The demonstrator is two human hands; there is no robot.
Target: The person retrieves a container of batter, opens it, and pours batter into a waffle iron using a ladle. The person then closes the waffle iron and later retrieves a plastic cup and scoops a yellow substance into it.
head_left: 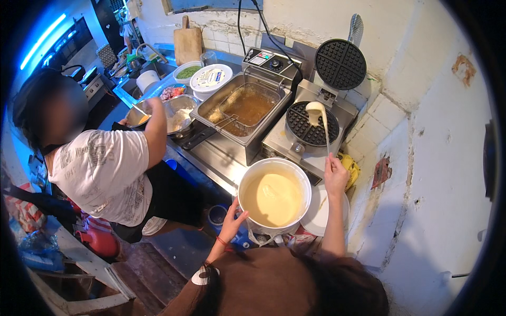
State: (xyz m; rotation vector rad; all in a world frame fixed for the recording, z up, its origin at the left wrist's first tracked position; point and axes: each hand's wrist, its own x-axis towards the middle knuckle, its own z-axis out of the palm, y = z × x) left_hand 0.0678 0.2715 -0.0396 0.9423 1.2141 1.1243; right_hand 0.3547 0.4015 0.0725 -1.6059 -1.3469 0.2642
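Observation:
My right hand (336,173) grips the handle of a ladle (325,128), its bowl over the open waffle iron. Pale batter (313,114) runs from the ladle onto the dark lower grid plate (294,120). The round upper plate (340,64) is tilted up, its coil-wrapped handle at the top. Below the iron stands a white plastic bucket (242,179) holding more of the yellowish batter (272,197). My left hand (232,226) holds the bucket's left side, thumb spread from the fingers. A white round lid (316,221) lies partly behind the bucket and my right forearm.
A deep fryer with oil (253,103) and a wire basket (276,93) stands left of the iron. A co-worker (106,173) works at metal bowls (185,102) farther left. Beyond are a lidded white tub (211,78) and a wooden cutting board (188,45). A wall (438,166) bounds the right.

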